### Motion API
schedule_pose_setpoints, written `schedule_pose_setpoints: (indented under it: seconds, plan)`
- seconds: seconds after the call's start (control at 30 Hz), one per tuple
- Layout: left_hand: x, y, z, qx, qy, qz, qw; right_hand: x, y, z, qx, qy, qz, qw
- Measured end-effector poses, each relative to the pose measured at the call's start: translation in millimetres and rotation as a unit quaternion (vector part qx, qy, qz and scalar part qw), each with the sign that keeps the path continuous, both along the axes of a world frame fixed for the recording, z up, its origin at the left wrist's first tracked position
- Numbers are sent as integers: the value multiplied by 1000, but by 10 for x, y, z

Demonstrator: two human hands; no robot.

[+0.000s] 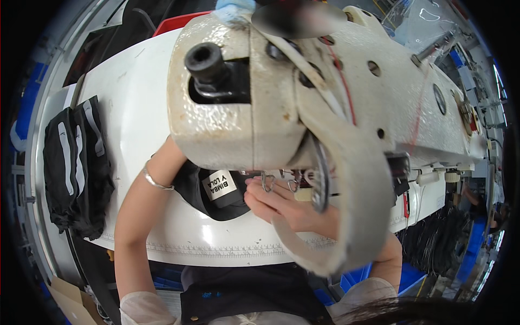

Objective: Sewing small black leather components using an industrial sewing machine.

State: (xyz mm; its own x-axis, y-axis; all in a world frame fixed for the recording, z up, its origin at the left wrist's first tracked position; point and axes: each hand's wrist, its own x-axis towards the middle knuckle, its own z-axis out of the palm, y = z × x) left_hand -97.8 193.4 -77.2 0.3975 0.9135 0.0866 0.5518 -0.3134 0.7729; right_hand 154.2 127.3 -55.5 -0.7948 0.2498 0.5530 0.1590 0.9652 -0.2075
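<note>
A piece of black fabric [231, 212] with a sewn-on white label [220, 187] lies curved on the white table, under the head of a cream sewing machine [216, 135]. My right hand [281, 206] rests beside the machine's thread guides, its fingers stretched out to the left and lying on the right edge of the fabric. From the left, my left forearm [134, 227], with a silver bracelet [154, 179] at the wrist, reaches behind the machine head. That head hides my left hand and its fingers. The needle cannot be made out.
A bundle of black pieces with white strips [78, 168] lies on the left of the white table [130, 97]. The large curved machine lever [363, 200] overhangs my right forearm. A printed ruler scale [216, 253] runs along the near edge. Dark cords [433, 238] hang at right.
</note>
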Motion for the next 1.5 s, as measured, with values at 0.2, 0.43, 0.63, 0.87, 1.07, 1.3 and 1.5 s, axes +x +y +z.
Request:
schedule_pose_setpoints:
  seconds: [0.2,0.43,0.63,0.87,1.07,1.3,1.5]
  plan:
    - [-116,-315,119,105,113,-21,988,130,-148,56,85,-72,58,992]
    - [9,-673,739,63,61,86,992,612,117,353,-167,-65,-322,930]
    - [576,-1153,964,173,30,-43,984,1346,1147,-160,172,10,-464,869]
    - [924,-1442,1017,158,32,-154,975,995,388,424,122,-268,-596,747]
    - [1354,-1656,1131,220,-44,-140,964,1081,-1152,1437,126,-240,-510,816]
    - [1555,-2198,1120,52,-157,-153,974,902,-1520,1772,-99,-241,-232,937]
    - [955,-2345,700,-43,33,-82,995,1017,-1457,1611,-251,-261,-84,928]
